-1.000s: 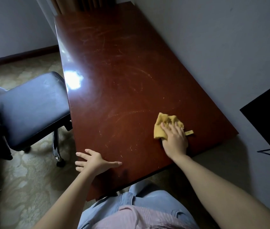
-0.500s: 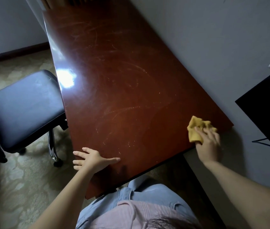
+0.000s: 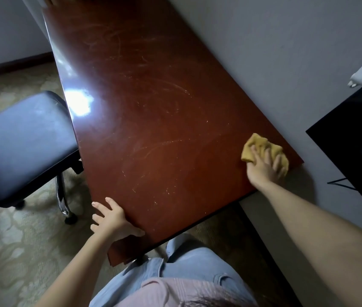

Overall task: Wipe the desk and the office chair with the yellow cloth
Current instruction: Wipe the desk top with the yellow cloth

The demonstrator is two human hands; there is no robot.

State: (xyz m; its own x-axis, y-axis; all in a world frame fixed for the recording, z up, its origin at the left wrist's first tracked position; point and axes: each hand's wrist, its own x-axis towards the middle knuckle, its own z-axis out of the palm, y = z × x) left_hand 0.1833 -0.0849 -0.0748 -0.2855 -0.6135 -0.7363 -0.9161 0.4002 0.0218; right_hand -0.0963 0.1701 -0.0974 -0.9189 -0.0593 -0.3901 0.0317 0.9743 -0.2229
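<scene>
A long reddish-brown desk (image 3: 153, 120) runs away from me along the wall, its top streaked with faint scratches. My right hand (image 3: 264, 168) presses the crumpled yellow cloth (image 3: 257, 145) flat on the desk's near right corner, fingers spread over it. At the desk's near left edge my left hand (image 3: 111, 220) rests flat, fingers straight and thumb on the top. The office chair (image 3: 20, 142), with a dark blue padded seat and chrome legs, stands left of the desk.
A grey wall (image 3: 275, 52) borders the desk's right side. A black panel (image 3: 357, 138) juts in at the right edge. Patterned carpet (image 3: 14, 244) covers the floor around the chair. My legs in light jeans (image 3: 186, 267) stand at the desk's near end.
My right hand slid the cloth from the desk's near middle rightward to the near right corner by the wall. My left hand stayed at the near left edge.
</scene>
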